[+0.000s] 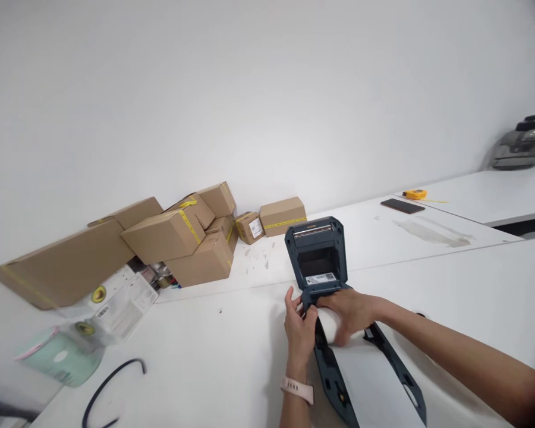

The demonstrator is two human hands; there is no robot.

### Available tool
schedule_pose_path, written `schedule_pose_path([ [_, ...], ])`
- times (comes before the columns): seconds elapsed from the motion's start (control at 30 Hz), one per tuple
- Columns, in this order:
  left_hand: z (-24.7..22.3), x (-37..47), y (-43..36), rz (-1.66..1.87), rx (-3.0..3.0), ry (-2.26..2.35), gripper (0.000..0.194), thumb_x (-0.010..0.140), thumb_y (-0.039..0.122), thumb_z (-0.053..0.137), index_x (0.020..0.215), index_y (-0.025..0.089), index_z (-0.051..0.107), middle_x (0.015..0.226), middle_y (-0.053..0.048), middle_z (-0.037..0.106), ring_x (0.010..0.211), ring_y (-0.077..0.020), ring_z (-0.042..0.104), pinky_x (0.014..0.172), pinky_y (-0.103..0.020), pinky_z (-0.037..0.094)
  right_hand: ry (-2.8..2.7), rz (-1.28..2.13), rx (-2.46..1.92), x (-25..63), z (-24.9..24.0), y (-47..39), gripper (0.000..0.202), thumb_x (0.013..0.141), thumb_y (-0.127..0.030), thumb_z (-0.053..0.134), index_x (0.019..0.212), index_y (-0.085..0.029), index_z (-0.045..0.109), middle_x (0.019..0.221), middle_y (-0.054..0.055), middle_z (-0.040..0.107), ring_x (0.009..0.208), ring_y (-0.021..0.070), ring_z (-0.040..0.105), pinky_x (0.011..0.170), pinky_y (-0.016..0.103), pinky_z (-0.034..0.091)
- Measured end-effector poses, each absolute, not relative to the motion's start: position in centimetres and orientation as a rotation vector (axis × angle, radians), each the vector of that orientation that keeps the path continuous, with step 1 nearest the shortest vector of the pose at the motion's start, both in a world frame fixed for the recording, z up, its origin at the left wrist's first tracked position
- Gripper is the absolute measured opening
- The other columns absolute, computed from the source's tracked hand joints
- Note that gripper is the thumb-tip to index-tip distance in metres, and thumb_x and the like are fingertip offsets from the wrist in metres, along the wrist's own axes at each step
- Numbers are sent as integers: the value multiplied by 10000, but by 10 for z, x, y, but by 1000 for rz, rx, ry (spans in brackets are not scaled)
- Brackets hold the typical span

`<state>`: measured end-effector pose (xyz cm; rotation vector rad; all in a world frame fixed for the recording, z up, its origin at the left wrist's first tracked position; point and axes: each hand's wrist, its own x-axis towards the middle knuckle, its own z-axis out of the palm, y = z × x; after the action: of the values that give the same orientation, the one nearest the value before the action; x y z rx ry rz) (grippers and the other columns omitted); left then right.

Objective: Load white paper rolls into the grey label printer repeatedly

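Note:
A dark blue-grey label printer (294, 238) stands on the white table with its lid tipped up and back. Inside the body sits a roll of white labels (327, 324), and a wide white strip (370, 386) runs from it toward me over the printer's front. My left hand (301, 328) grips the printer's left edge, thumb over the rim, a pink band on the wrist. Reaching in from the right, my right hand (350, 312) is closed over the label roll; its fingertips are partly hidden inside the printer.
Cardboard boxes (200, 261) are piled against the wall at left, with a smaller box (283, 216) behind the printer. Plastic-wrapped packages (125, 303), a mint-green bag (62, 359) and a black cable (102, 386) lie front left. A phone (402, 205) and tape measure (414, 194) are at right.

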<state>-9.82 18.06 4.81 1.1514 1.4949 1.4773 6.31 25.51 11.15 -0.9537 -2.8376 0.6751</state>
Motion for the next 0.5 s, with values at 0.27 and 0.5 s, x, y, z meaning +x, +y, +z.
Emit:
schedule_pose_path([
  [0.27, 49, -99, 183, 1484, 1106, 1457, 721, 834, 307, 638, 1470, 191, 319, 1344, -168, 593, 1134, -226, 644, 958, -315, 477, -2728, 1382, -586, 94, 157, 263, 672, 527, -514, 838, 1127, -245, 701, 1046, 36, 733, 930, 292, 699, 766, 363, 567],
  [0.5, 49, -95, 184, 1484, 1065, 1466, 723, 835, 361, 646, 1465, 186, 339, 1351, -162, 587, 1135, -222, 634, 938, -311, 485, -2257, 1280, -612, 180, 168, 265, 951, 545, -744, 740, 1311, -207, 572, 1132, 99, 679, 1035, 297, 660, 874, 391, 523],
])
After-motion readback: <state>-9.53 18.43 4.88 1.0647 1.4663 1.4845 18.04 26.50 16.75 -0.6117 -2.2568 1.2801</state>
